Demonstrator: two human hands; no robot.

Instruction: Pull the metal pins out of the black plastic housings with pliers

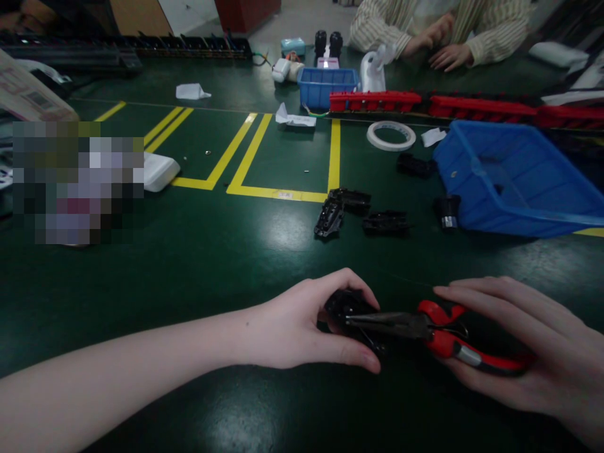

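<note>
Thumb and fingers of my left hand (302,327) are wrapped round a small black plastic part (346,305) low over the table. My right hand (523,340) grips red-and-black needle-nose pliers (443,330) by the handles. The long jaws of the pliers point left and their tip is at the black part; whether they pinch anything there I cannot tell. Beyond my hands lie several similar black plastic parts (385,222) on the green table.
A large blue bin (523,217) stands at the right, with a black cylinder (448,212) beside it. Behind are a tape roll (391,136), red rails (375,100) and a smaller blue basket (329,82). A person's hands (450,56) rest across the table.
</note>
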